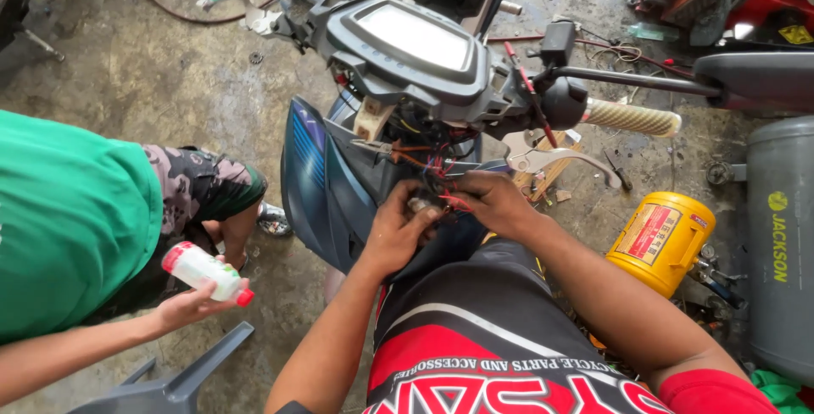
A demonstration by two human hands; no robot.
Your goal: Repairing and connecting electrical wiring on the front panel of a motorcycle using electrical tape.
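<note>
Both hands pinch the wire bundle (437, 183) | your left hand (397, 232) and right hand (492, 202) close on thin, limp strands | probably fragile; grip insulation, not ends.

Wire ends (437, 178) hidden beneath both hands' fingers (424, 215).

The scooter's dash housing (407, 49) is matt grey plastic, its blue side panel (309, 181) glossy. The brake lever (555, 159) is bright bare metal. The yellow canister (661, 236) looks glossy painted. The concrete floor (144, 66) is rough and stained.
</note>
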